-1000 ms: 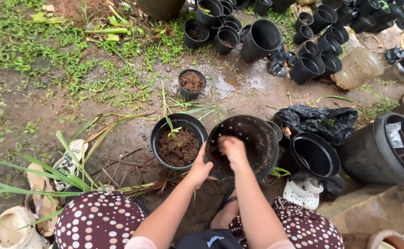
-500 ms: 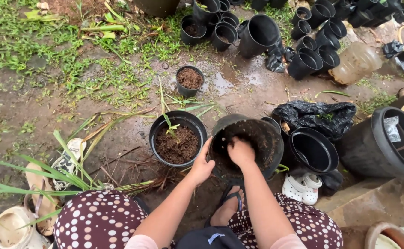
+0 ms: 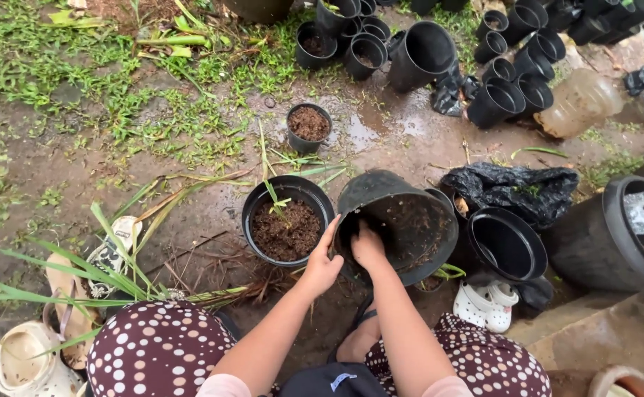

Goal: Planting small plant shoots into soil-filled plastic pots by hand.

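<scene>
The left hand (image 3: 322, 265) grips the near rim of a large black plastic pot (image 3: 399, 224) tipped toward the person, fingers curled over its edge. The right hand (image 3: 368, 246) reaches inside that pot's mouth, fingers bunched against the soil-smeared wall; whether it holds anything cannot be told. Just left of the left hand stands a round black pot of dark soil with a green seedling (image 3: 287, 220).

the tilted pot (image 3: 399, 220) is black with dark brown soil clinging inside, the soil-filled pot (image 3: 287, 219) beside it is black around brown earth and a green shoot (image 3: 276, 203), the trousers (image 3: 162, 351) are maroon with white and pink dots, the small shoe (image 3: 485, 303) is white.
</scene>
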